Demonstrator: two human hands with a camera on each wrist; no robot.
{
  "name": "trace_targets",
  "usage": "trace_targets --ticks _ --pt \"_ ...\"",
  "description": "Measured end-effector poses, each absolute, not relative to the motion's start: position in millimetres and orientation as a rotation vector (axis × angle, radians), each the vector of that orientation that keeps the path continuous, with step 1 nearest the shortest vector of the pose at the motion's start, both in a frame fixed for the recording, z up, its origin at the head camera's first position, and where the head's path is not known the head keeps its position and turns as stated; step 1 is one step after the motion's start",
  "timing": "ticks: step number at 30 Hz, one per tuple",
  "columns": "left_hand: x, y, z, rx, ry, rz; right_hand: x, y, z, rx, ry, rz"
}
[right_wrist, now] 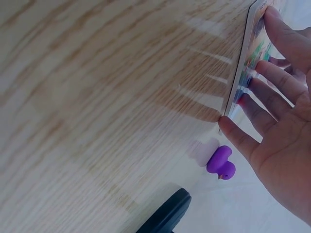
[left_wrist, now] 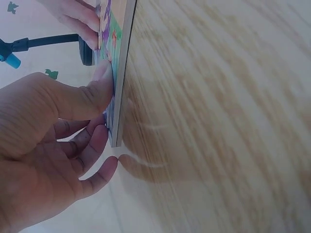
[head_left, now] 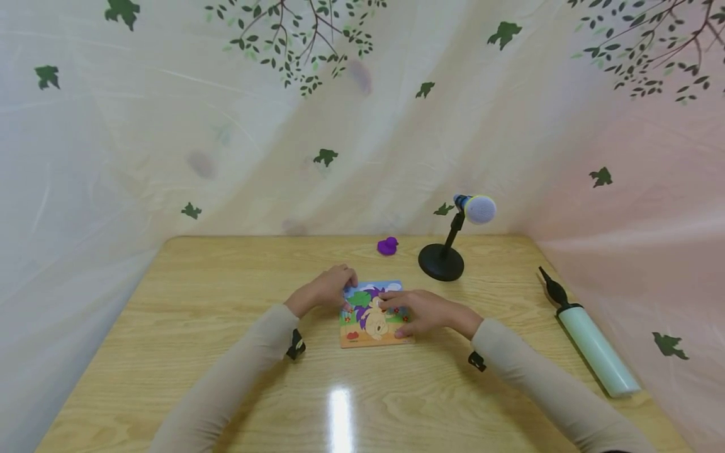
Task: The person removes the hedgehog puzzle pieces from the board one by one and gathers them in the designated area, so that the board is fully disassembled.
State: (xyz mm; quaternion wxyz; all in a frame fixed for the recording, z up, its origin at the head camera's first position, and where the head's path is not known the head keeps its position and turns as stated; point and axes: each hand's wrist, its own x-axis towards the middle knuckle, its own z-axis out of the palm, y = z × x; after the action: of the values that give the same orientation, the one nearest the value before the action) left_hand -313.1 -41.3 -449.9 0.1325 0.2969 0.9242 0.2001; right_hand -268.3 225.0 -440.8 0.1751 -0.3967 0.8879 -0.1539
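Curled left hand (head_left: 328,288) round left edge of picture board (head_left: 372,319), wide right hand (head_left: 426,312) atop it

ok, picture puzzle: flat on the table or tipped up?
Flat. In the left wrist view, the picture puzzle has its edge along the table, with no visible gap.

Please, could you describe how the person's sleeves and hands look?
The left sleeve and right sleeve are long, plain and beige. A small black device shows near each cuff. The left hand and right hand are bare, with no gloves or rings visible.
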Motion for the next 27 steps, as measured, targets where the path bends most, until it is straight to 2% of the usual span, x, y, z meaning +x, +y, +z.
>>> trace_targets --ticks 27 --pt "-310.4 -41.2 -450.2 0.837 2.662 0.678 -269.3 225.3 -441.9 -1.08 2.501 -0.447"
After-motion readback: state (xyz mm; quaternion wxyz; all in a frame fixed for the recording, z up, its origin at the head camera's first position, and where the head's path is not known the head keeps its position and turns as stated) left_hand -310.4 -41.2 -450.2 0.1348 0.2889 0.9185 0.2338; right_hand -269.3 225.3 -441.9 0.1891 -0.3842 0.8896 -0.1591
